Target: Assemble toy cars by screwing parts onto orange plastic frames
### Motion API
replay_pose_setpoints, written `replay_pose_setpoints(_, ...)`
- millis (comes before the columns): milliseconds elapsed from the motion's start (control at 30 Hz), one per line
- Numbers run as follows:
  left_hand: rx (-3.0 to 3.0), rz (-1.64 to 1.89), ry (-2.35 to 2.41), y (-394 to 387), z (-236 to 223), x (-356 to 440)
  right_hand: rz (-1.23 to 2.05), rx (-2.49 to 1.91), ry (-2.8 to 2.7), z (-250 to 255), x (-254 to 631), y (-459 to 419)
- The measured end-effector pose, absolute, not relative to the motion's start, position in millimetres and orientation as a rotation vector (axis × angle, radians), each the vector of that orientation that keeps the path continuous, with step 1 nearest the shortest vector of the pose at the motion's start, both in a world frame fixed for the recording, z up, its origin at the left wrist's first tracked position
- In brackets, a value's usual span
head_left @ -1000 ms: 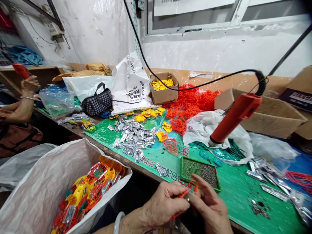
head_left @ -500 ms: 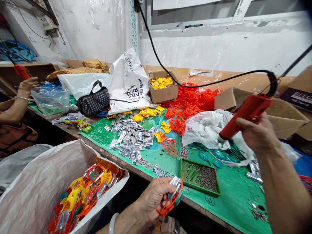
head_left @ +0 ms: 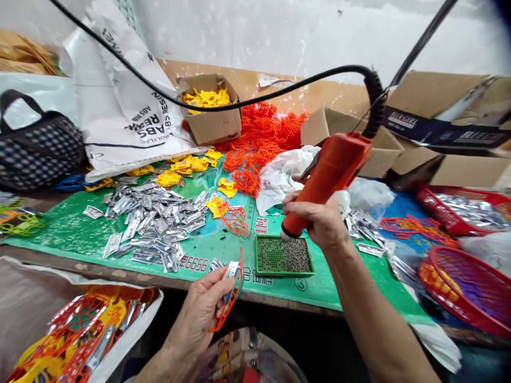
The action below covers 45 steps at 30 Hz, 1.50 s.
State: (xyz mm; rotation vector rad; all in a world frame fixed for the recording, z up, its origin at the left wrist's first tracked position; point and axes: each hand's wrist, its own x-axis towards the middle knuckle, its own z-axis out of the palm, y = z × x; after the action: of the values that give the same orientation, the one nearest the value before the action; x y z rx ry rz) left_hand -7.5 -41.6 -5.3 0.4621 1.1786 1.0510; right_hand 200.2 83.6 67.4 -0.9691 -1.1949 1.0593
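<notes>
My left hand (head_left: 202,300) pinches an orange plastic frame (head_left: 235,300) together with a shiny silver piece, just off the table's front edge. Wrapped round a red electric screwdriver (head_left: 323,178), my right hand (head_left: 321,221) holds it slanted, its tip end down and to the left. That end is over the green tray (head_left: 263,274), whose left side shows holes and whose right side is heaped with small grey screws (head_left: 298,256). A black cable (head_left: 255,99) runs from the top of the screwdriver. Whether the tip touches the screws I cannot tell.
Silver pieces (head_left: 159,218) lie heaped on the green table cover, near yellow parts (head_left: 187,165) and orange frames (head_left: 267,133). A white sack (head_left: 149,314) of assembled pieces stands at lower left. Red baskets (head_left: 471,319) are at right, a box of yellow parts (head_left: 215,122) behind.
My right hand has brought the screwdriver left and down to the tray of screws. My left hand still holds the orange frame. The view has turned right, and the other person is out of sight.
</notes>
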Motion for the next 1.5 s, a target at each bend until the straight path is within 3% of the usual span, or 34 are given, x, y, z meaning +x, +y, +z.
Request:
replay_pose_setpoints(233, 0.473, 1.025, 1.165, -38, -9, 5, 0.921, -1.028, -1.252, 31, 193, 55)
replay_pose_setpoints(1500, 0.546, 0.966, 1.166, -29, -8, 20, 1.018, -0.927, -1.033, 18, 186, 46)
